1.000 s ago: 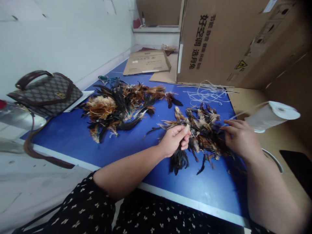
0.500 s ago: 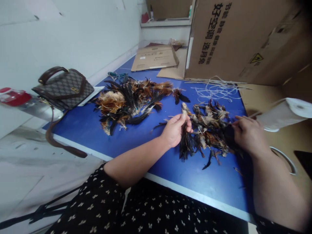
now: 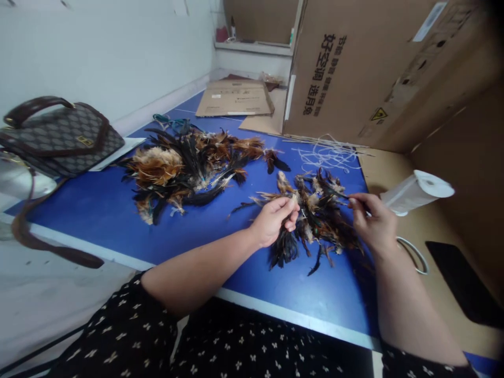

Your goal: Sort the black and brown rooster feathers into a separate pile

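My left hand (image 3: 273,223) is closed around the pale quill end of a bunch of dark feathers (image 3: 284,249), whose tips hang down over the blue table (image 3: 220,252). Just right of it lies a loose pile of brown, black and cream feathers (image 3: 328,226). At that pile's upper right edge, my right hand (image 3: 374,223) pinches the end of a thin dark feather (image 3: 342,196) between thumb and forefinger. Farther left spreads a bigger heap of feathers (image 3: 200,165), which neither hand touches.
White string (image 3: 328,153) lies tangled behind the smaller pile. To the right are a white roll (image 3: 417,191) and a black flat object (image 3: 464,283). Large cardboard (image 3: 354,68) stands behind. A patterned handbag (image 3: 66,136) rests at the left beside a clear bottle (image 3: 27,178).
My right hand has gone from the right side of the smaller pile to its upper edge, with a thin feather in its fingers. My left hand keeps its bunch. The camera has turned slightly right.
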### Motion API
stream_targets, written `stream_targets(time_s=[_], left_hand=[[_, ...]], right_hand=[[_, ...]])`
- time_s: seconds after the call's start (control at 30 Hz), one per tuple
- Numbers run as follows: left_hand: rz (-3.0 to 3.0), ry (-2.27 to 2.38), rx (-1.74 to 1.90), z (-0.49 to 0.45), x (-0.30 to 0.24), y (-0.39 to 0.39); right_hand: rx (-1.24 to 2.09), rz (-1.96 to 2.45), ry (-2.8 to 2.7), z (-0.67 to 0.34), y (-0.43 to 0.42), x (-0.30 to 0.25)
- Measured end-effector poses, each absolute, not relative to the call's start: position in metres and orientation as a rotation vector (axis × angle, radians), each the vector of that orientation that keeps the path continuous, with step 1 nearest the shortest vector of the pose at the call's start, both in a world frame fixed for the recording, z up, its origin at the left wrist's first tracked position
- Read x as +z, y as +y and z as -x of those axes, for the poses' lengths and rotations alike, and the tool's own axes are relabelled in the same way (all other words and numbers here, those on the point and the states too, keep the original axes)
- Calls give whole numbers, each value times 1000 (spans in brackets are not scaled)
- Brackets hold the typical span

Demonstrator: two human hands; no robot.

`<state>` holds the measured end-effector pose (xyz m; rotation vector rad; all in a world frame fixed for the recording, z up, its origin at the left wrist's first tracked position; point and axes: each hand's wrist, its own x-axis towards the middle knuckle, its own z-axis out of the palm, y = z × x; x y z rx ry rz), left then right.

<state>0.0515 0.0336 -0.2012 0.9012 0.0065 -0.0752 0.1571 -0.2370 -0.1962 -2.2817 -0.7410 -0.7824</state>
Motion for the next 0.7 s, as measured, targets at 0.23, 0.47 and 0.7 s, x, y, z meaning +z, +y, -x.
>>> stream_targets(time_s=[0.23,0.47,0.7], left_hand=[[-956,-7,-138,-56,-208,34],[-932,-10,-116,-64,-214,41],[-912,-84,-70,-63,-214,38]], right_hand=[[-639,2440,-879,-151,-225,-188],[-569,2805,-1138,-122,-206,-120],[-773,2670,-1410,-68,-132,-67]])
